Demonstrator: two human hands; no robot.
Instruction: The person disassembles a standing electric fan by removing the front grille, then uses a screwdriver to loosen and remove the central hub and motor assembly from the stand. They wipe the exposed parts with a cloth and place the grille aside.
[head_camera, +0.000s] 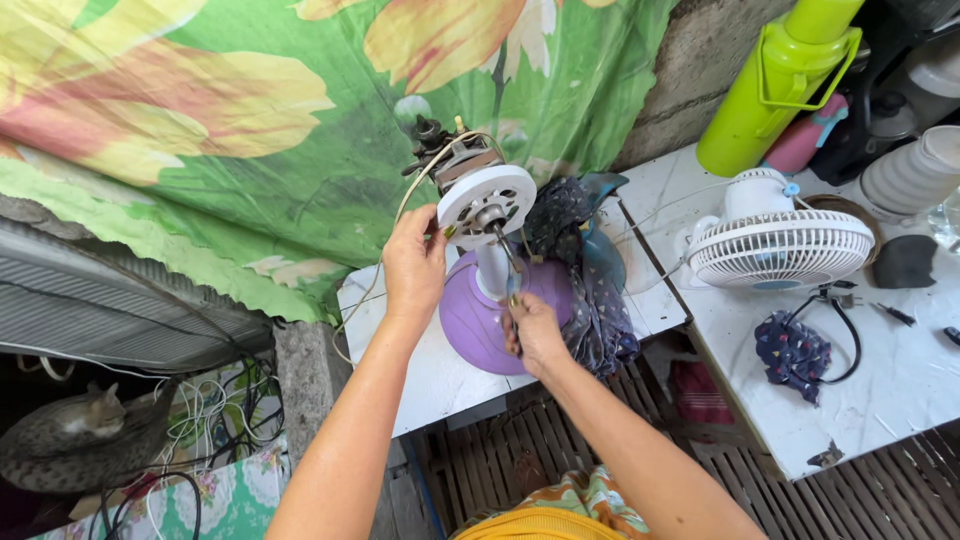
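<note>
The left hand (413, 265) pinches the round white plastic motor housing (487, 204); the right hand (533, 330) grips a thin metal screwdriver (511, 270) above the glossy purple fan base (480, 318).

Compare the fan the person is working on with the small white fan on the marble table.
The purple-based fan is stripped: no grille or blades, its motor and wiring bare behind a white round plate. The small white fan is whole, its grille closed.
The left hand steadies the purple-based fan's head and the right hand works a tool at its neck; no hand touches the small white fan.
The purple-based fan's base is purple; the small white fan is white all over.
Both stand on tabletops.
</note>
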